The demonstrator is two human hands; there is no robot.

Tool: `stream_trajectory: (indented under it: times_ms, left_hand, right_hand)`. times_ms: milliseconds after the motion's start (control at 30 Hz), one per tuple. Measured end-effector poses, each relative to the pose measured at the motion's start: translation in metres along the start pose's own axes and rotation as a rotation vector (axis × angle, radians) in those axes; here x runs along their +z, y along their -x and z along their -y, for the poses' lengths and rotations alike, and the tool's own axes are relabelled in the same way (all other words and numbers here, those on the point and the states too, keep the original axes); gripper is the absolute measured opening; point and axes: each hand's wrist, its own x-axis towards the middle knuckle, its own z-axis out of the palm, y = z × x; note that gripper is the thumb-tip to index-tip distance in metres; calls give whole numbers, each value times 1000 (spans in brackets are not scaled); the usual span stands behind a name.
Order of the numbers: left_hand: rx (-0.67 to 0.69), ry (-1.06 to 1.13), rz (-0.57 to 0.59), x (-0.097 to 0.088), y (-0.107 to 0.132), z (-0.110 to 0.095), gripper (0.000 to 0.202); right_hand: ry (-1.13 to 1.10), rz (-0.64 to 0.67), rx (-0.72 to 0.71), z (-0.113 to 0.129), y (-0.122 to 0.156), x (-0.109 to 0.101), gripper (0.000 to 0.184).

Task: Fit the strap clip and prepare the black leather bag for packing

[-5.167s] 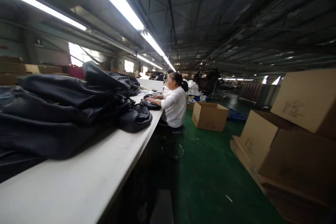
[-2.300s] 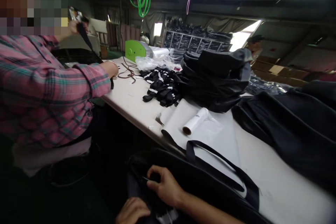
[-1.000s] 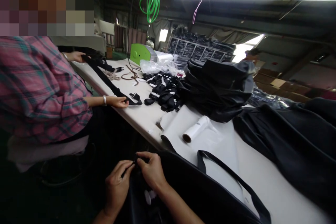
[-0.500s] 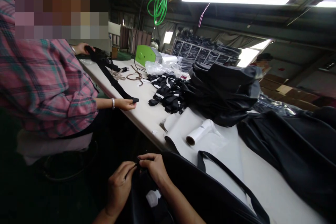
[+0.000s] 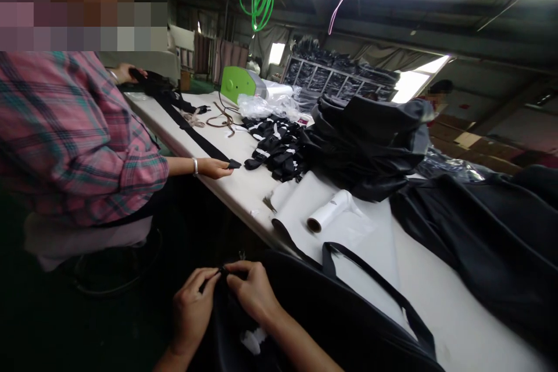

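Observation:
My left hand (image 5: 193, 305) and my right hand (image 5: 253, 288) meet fingertip to fingertip, both pinching a small dark piece (image 5: 223, 270) at the edge of a large black bag (image 5: 314, 308). The piece is too small and dark to make out fully. A black strap (image 5: 370, 270) loops up from the bag's right side onto the table. Below my right wrist, a white-wrapped part (image 5: 253, 340) hangs against the bag, partly hidden by my forearm. A small metal glint (image 5: 242, 255) shows just beyond my fingers.
On the left, a seated co-worker in a plaid shirt (image 5: 96, 145) stretches a black strap (image 5: 192, 133) along the white table (image 5: 436, 279). Across it lie a plastic film roll (image 5: 326, 212), several black straps (image 5: 279, 148), stacked black bags (image 5: 370, 139) and a green machine (image 5: 238, 84).
My hands stay pinched together and have shifted slightly left and down in view. The white-wrapped part sits lower. The co-worker's near hand has moved right with the strap end.

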Motion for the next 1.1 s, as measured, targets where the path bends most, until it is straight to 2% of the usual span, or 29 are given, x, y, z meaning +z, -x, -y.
stream_trajectory:
  times_ms: [100,167,200,233,300,333,367,433,533,567,633,700,767,833,900,1000,1033,1100]
  left_hand:
    - [-173,8,38,-4,-12,2,33]
    - [-260,-7,68,-6,-18,2,39]
    - [-281,-21,80,-7,-20,2,41]
    - [-285,-35,88,-7,-21,1,43]
    - [-252,-63,98,-6,-20,-3,44]
    - [-221,-78,110,-4,-19,-6,44]
    - [-183,-100,126,-2,-18,-10,43]
    - [-52,-170,153,2,-13,-22,40]
    - [319,-278,102,3,-3,-48,27]
    - [460,-286,101,3,0,-57,21]
    - [701,-246,206,3,6,-75,15]
    - [861,-186,377,8,9,-86,23]
    - [950,-172,505,17,7,-90,24]
    - [976,-229,586,28,1,-89,22]
    - [934,-275,671,36,-7,-88,23]
    - [755,-240,839,37,-15,-91,22]
    - [696,-215,872,34,-16,-93,21]
    - [588,-176,841,29,-16,-94,23]
  right_hand:
    - [-87,139,-119,-3,35,-12,73]
    - [-206,211,-47,-7,60,-25,107]
    - [-241,217,13,-9,72,-32,114]
    - [-235,216,78,-11,83,-39,106]
    - [-81,208,182,-13,101,-53,57]
    - [57,204,189,-14,108,-58,32]
    - [225,196,168,-13,115,-64,20]
    - [594,165,74,-10,124,-74,20]
    - [973,110,4,-4,128,-92,38]
    - [1022,87,1,-4,126,-99,41]
    - [1044,32,-40,-9,117,-114,41]
    - [1011,-13,-131,-21,103,-126,39]
    - [955,-50,-302,-37,88,-130,36]
    - [891,-113,-476,-54,74,-125,35]
    - [828,-179,-549,-64,66,-118,32]
    - [766,-205,-511,-64,63,-117,26]
    - [727,-171,-493,-60,64,-121,23]
    - [525,-27,-418,-50,67,-132,15]
